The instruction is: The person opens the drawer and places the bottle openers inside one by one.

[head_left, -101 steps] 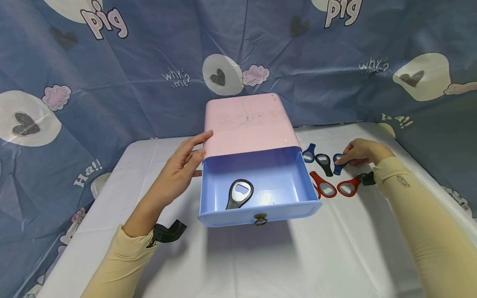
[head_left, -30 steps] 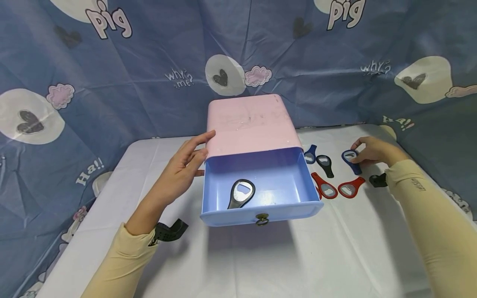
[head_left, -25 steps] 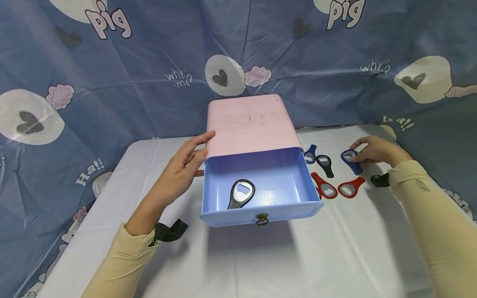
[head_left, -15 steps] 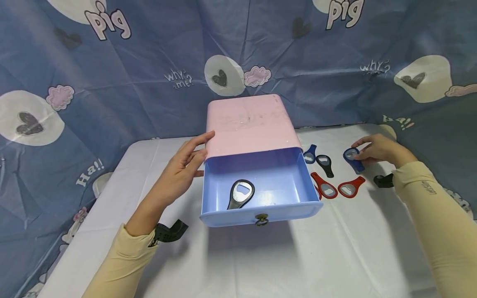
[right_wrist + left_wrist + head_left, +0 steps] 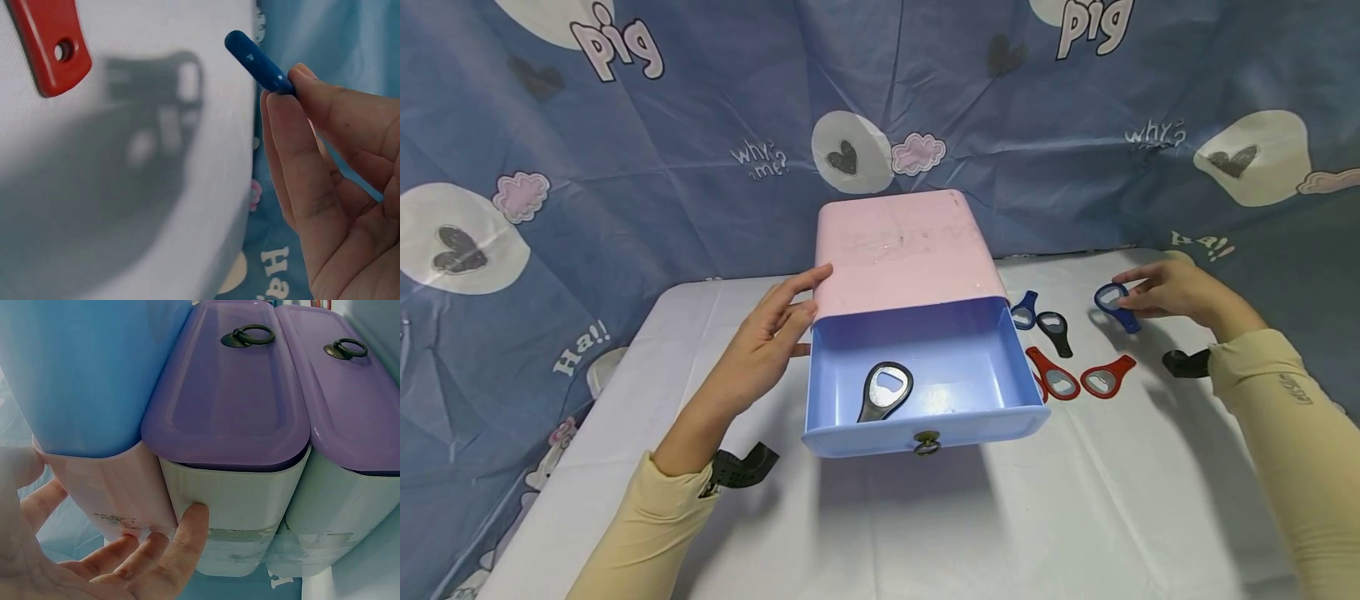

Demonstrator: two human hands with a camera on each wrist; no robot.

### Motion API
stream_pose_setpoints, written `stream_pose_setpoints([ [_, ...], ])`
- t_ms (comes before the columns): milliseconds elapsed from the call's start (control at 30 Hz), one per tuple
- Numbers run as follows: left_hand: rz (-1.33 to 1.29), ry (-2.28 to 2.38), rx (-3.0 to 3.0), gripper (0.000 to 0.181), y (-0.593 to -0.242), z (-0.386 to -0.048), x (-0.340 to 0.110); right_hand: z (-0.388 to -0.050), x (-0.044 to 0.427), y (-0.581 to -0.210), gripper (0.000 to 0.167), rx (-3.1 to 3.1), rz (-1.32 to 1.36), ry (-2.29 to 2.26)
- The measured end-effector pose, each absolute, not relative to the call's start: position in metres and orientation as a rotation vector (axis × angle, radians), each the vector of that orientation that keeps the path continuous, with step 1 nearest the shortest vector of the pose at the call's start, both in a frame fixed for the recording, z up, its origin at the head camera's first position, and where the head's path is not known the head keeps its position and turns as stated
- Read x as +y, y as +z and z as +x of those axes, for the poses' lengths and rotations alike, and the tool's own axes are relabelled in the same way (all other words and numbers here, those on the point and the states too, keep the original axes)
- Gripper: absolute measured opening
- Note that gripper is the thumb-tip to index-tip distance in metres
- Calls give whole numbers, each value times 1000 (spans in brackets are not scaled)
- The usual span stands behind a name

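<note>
My right hand [image 5: 1187,296] pinches a blue bottle opener [image 5: 1107,295] above the table's far right part; its shadow falls below. In the right wrist view thumb and fingertips hold the edge of the blue opener [image 5: 256,61]. My left hand [image 5: 752,358] rests its spread fingers against the left side of a pink drawer housing [image 5: 902,246]. A light blue drawer [image 5: 955,358] stands pulled out of it, with a black bottle opener [image 5: 886,387] lying inside. The left wrist view shows fingers [image 5: 189,534] on the housings.
Right of the drawer lie another blue opener [image 5: 1024,313], a black one [image 5: 1056,335] and red ones [image 5: 1106,380], one partly hidden by the drawer. Two purple drawers [image 5: 228,406] sit shut in the same stack. A patterned cloth [image 5: 700,100] hangs behind the white table [image 5: 925,533].
My right hand has drawn the blue opener rightward, away from the others, and lifted it off the table. The left hand keeps its place on the housing.
</note>
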State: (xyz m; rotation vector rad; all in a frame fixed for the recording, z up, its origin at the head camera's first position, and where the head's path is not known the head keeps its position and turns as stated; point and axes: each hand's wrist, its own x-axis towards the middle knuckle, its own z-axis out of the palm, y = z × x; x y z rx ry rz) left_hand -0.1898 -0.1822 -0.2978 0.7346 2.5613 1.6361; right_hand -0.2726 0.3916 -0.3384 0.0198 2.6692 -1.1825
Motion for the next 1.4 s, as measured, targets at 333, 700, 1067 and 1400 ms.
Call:
stream_pose_setpoints([
  [333, 747, 1642, 2555, 48, -298, -190, -182, -262, 386, -324, 60, 2698, -18, -1240],
  [700, 740, 1632, 2572, 49, -298, -189, -182, -254, 371, -305, 63, 2770, -33, -1240],
  [1067, 731, 1632, 2570, 48, -299, -189, -183, -248, 353, -287, 66, 2796, -56, -1311],
  [1400, 735, 1636, 2565, 48, -298, -189, -182, -239, 333, -269, 59, 2866, -133, -1289],
])
